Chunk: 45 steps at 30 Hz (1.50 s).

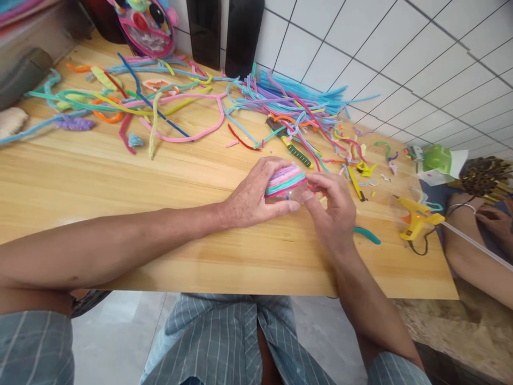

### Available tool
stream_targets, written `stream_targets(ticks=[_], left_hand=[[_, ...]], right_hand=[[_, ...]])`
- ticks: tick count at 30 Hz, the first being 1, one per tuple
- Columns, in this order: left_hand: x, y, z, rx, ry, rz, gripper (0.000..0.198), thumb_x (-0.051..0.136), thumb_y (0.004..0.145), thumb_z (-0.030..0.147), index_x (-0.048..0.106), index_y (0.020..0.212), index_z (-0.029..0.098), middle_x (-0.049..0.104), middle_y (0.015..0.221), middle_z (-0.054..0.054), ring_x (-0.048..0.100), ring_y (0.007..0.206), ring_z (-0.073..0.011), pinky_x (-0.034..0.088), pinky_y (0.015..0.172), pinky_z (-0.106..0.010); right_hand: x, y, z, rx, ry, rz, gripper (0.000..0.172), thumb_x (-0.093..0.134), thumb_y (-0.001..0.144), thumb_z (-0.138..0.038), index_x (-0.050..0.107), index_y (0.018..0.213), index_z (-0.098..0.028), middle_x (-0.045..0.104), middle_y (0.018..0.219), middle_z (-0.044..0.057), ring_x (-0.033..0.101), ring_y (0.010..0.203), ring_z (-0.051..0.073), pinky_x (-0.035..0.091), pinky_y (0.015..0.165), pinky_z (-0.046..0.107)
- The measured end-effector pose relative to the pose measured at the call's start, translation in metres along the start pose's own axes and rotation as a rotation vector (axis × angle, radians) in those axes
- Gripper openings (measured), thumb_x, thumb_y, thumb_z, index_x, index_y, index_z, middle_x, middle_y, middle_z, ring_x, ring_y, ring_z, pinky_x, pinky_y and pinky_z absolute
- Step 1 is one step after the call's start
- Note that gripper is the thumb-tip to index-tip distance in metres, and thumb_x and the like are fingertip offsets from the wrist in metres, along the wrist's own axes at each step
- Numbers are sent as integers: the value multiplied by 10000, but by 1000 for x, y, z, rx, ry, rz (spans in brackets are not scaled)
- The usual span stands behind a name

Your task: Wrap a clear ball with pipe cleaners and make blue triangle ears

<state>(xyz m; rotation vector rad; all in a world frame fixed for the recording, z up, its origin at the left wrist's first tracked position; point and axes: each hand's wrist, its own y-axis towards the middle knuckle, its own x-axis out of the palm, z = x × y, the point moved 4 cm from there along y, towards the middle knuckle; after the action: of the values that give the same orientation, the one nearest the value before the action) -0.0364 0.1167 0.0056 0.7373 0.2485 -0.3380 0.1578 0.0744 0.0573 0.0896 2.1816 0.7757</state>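
Observation:
My left hand [260, 192] is wrapped round a small clear plastic container [287, 184] banded with fuzzy pipe cleaners in lilac, pink, teal and magenta. Its lower part is bare, see-through plastic. At the container's right side, my right hand [331, 206] has its thumb and index finger pinched together on a pink-red pipe cleaner end [311, 184], partly hidden by the fingers. Both hands are just above the wooden table. Beside the right hand lies a teal handle [367, 235], its other end hidden under that hand.
A yellow glue gun [419, 218] with a cord stands at the right. Pliers with a yellow-black handle [298, 151] and a yellow cutter [356, 183] lie beyond my hands. Pipe cleaners [276, 104] heap along the tiled wall. Another person's arm [468, 240] rests at the right edge.

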Motion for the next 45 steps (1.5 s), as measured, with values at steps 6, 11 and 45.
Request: stream_targets(ticks=[6, 11, 45], left_hand=[[-2, -5, 2, -69, -118, 26, 567, 635, 1057, 556, 508, 1499, 224, 596, 1502, -178, 591, 1433, -316, 496, 1232, -519], [-3, -9, 2, -146, -189, 15, 522, 644, 1060, 516, 521, 1478, 228, 609, 1496, -161, 614, 1404, -314, 497, 1232, -509], [-6, -5, 2, -280, -288, 51, 473, 647, 1050, 573, 571, 1355, 221, 692, 1436, -134, 672, 1328, -287, 538, 1178, -481]], right_hand=[[11, -8, -14, -121, -48, 49, 309, 720, 1030, -299, 709, 1338, -295, 755, 1239, 100, 719, 1157, 279, 614, 986, 492], [17, -14, -19, -182, -90, 106, 402, 706, 1025, -285, 660, 1424, -258, 741, 1257, 131, 719, 1163, 301, 620, 980, 512], [21, -17, -20, -159, -72, 105, 453, 720, 1021, -291, 626, 1463, -252, 742, 1292, 147, 708, 1189, 317, 623, 983, 524]])
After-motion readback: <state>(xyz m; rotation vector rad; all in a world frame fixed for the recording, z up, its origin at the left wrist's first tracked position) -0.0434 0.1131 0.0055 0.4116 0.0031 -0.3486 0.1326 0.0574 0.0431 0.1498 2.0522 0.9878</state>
